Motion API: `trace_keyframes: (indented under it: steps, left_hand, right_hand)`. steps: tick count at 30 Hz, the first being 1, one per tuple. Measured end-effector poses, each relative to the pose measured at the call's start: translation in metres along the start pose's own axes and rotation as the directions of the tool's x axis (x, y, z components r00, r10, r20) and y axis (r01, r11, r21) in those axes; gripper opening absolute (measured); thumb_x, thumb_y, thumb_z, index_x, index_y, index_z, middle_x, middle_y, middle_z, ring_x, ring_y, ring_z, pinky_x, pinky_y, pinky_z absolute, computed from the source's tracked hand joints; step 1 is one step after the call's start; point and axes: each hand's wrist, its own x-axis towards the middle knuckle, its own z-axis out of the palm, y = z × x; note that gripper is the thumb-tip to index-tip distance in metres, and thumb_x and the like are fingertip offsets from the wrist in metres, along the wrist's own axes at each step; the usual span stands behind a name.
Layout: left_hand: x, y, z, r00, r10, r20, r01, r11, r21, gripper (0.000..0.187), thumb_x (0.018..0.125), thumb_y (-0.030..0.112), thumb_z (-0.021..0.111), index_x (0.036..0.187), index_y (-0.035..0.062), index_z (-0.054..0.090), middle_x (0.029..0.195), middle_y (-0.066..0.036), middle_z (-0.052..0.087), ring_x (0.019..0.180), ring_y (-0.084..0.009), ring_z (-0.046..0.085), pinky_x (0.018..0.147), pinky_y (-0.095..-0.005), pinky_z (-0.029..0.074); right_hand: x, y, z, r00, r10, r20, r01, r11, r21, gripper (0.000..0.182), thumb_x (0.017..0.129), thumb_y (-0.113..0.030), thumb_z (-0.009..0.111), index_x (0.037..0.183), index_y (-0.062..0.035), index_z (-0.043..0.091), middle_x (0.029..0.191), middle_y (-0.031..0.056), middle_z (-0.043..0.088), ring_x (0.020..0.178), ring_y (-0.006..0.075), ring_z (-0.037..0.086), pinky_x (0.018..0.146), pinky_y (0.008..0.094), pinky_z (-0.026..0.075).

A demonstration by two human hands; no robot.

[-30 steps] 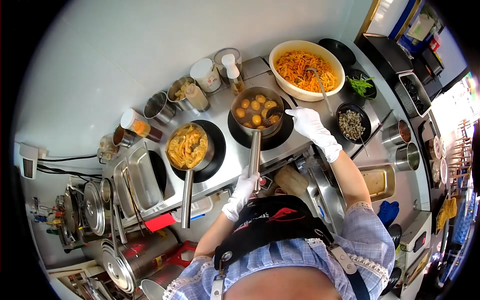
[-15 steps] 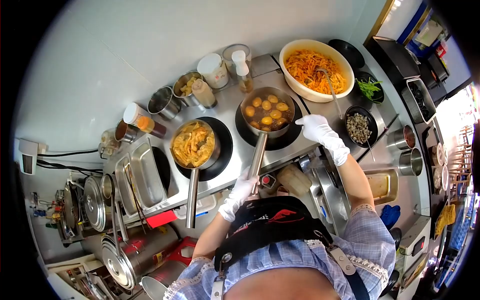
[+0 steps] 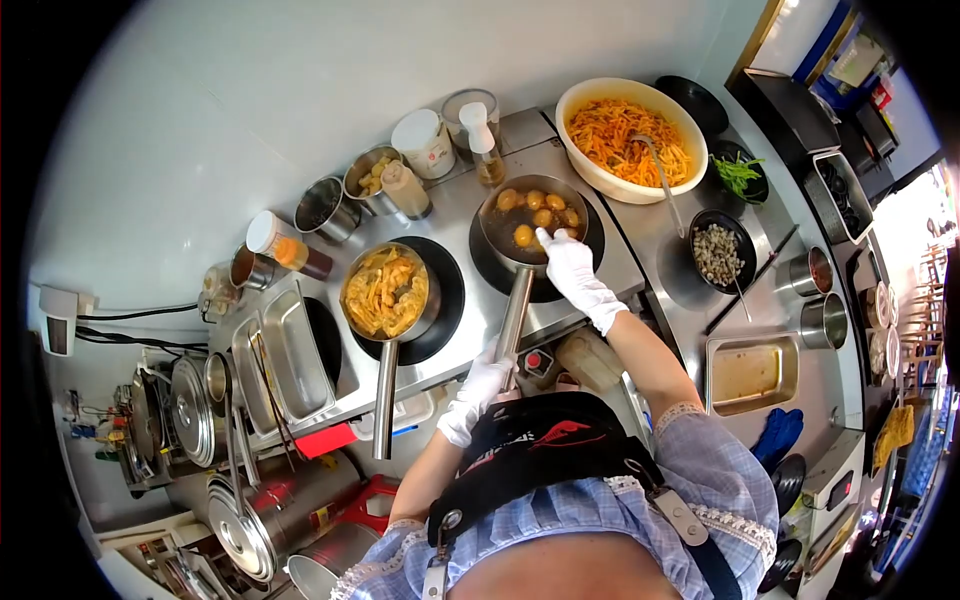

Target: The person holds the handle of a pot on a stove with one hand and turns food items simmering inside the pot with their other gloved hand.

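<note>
Brown eggs [image 3: 535, 200] sit in dark liquid in a steel pan [image 3: 490, 235] on the right-hand black burner. My gloved left hand [image 3: 485, 385] is wrapped round the pan's steel handle [image 3: 516, 312]. Over the near right side of this pan is my gloved right hand [image 3: 572, 270], its index finger stretched toward the eggs; whether it touches one I cannot tell. The other fingers look curled, and no tool shows in them. To the left, a second pan [image 3: 433, 300] holds yellow-orange food [image 3: 384, 292] on another burner.
A white bowl [image 3: 565, 130] of orange shreds with a ladle stands at the back right. Black bowls of greens [image 3: 738, 175] and diced food [image 3: 718, 252] are beside it. Bottles and tubs line the wall. Steel trays [image 3: 300, 350] lie left, another tray [image 3: 750, 405] right.
My right hand has moved left, from beside the egg pan to over its near edge. Some eggs have shifted in the liquid. My left hand stays on the handle.
</note>
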Motion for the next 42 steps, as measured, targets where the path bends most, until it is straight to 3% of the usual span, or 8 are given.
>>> trace_keyframes:
  steps: [4,8,14,21,26,32,38,42]
  left_hand:
    - [0.004,-0.007,-0.003,1.000,0.013,0.003,-0.013,1.000,0.018,0.046,0.087,0.014,0.052,0.131,0.0054,0.038,0.069,-0.002,0.056,0.049,-0.0098,0.049,0.044,-0.0227,0.040]
    - [0.002,-0.003,-0.001,1.000,-0.008,0.013,0.008,1.000,-0.013,0.049,0.087,0.014,0.052,0.132,0.0047,0.036,0.069,-0.002,0.056,0.049,-0.0099,0.049,0.043,-0.0228,0.040]
    - [0.000,0.001,0.001,0.999,-0.038,0.010,0.038,0.998,-0.058,0.049,0.087,0.013,0.052,0.132,0.0033,0.034,0.070,-0.004,0.056,0.046,-0.0111,0.049,0.042,-0.0235,0.040]
    - [0.002,-0.001,0.000,0.997,-0.056,0.045,0.060,0.993,-0.104,0.048,0.088,0.013,0.052,0.131,0.0032,0.034,0.070,-0.004,0.055,0.046,-0.0118,0.049,0.040,-0.0247,0.039]
    - [0.000,0.002,0.001,0.999,-0.042,0.031,0.045,0.996,-0.083,0.042,0.088,0.013,0.052,0.126,0.0028,0.038,0.070,-0.004,0.055,0.045,-0.0124,0.049,0.039,-0.0253,0.039]
    - [0.002,0.000,0.003,0.999,-0.033,0.035,0.037,0.993,-0.113,0.038,0.088,0.013,0.051,0.123,0.0033,0.041,0.070,-0.004,0.055,0.046,-0.0124,0.050,0.039,-0.0252,0.040]
    - [-0.002,0.008,0.004,0.999,-0.036,0.023,0.037,0.998,-0.042,0.038,0.088,0.013,0.051,0.123,0.0040,0.041,0.071,-0.004,0.055,0.046,-0.0118,0.050,0.040,-0.0252,0.040]
    - [-0.003,0.009,0.006,1.000,-0.027,0.011,0.028,0.998,-0.057,0.040,0.088,0.013,0.051,0.126,0.0042,0.040,0.071,-0.004,0.056,0.046,-0.0115,0.049,0.040,-0.0247,0.040]
  right_hand:
    - [-0.011,0.025,-0.011,0.995,0.099,-0.007,-0.098,0.995,0.029,0.044,0.074,-0.007,0.052,0.118,-0.0146,0.054,0.084,0.0127,0.056,0.071,0.0301,0.061,0.060,0.0406,0.049]
    - [-0.035,0.036,-0.042,0.969,0.187,0.160,-0.191,0.982,0.010,0.039,0.078,-0.009,0.048,0.114,-0.0167,0.057,0.087,0.0130,0.058,0.073,0.0317,0.061,0.067,0.0417,0.049]
    - [-0.029,0.038,-0.092,0.987,0.152,0.055,-0.154,0.987,0.045,0.033,0.080,-0.009,0.048,0.108,-0.0176,0.062,0.083,0.0130,0.059,0.076,0.0322,0.061,0.067,0.0413,0.048]
    - [-0.021,0.036,-0.121,0.895,0.085,0.439,-0.065,0.996,-0.061,0.030,0.077,-0.010,0.051,0.103,-0.0166,0.064,0.096,0.0129,0.063,0.091,0.0300,0.060,0.079,0.0378,0.047]
    - [-0.023,0.026,-0.071,0.949,-0.035,0.314,-0.015,0.988,0.156,0.034,0.076,-0.007,0.049,0.105,-0.0181,0.064,0.087,0.0154,0.062,0.080,0.0332,0.059,0.071,0.0405,0.047]
    - [-0.013,-0.008,-0.021,0.983,-0.042,0.179,0.025,0.995,0.100,0.035,0.078,-0.010,0.050,0.111,-0.0186,0.059,0.089,0.0123,0.059,0.079,0.0305,0.061,0.068,0.0411,0.048]
    - [0.002,0.015,-0.009,0.965,0.247,0.089,-0.254,0.965,0.071,0.038,0.078,-0.011,0.052,0.115,-0.0183,0.056,0.090,0.0138,0.057,0.078,0.0315,0.061,0.067,0.0406,0.049]
    - [-0.002,0.033,-0.028,0.961,0.266,0.076,-0.273,0.955,0.115,0.034,0.080,-0.013,0.051,0.112,-0.0187,0.059,0.088,0.0134,0.058,0.078,0.0319,0.061,0.068,0.0417,0.048]
